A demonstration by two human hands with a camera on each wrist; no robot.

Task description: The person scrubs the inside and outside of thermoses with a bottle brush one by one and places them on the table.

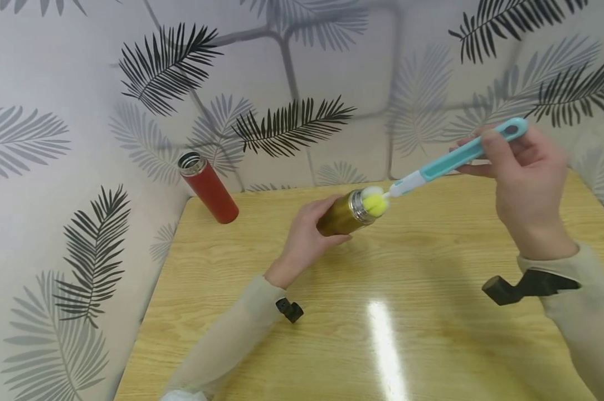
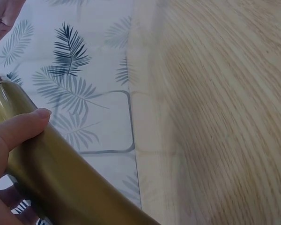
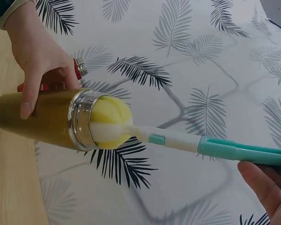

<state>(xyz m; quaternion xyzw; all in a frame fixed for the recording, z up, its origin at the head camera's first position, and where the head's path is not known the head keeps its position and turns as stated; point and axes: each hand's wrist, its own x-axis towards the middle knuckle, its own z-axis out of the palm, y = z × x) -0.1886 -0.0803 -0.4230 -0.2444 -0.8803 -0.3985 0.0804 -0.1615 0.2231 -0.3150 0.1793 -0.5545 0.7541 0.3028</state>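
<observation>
My left hand (image 1: pixel 309 228) grips a gold vacuum flask (image 1: pixel 339 216) round its body, tilted with its steel mouth toward the right. In my right hand (image 1: pixel 530 184) is a bottle brush (image 1: pixel 449 161), pinched by its turquoise handle. Its yellow and white sponge head (image 3: pixel 111 119) sits at the flask's mouth, partly inside the rim and partly outside. The left wrist view shows the thumb pressed along the gold flask (image 2: pixel 75 173); the brush head is hidden there.
A red flask (image 1: pixel 210 192) without a lid stands upright at the table's far left corner. The wooden table (image 1: pixel 222 289) meets a leaf-patterned wall covering (image 1: pixel 332 72) at its back and left edges.
</observation>
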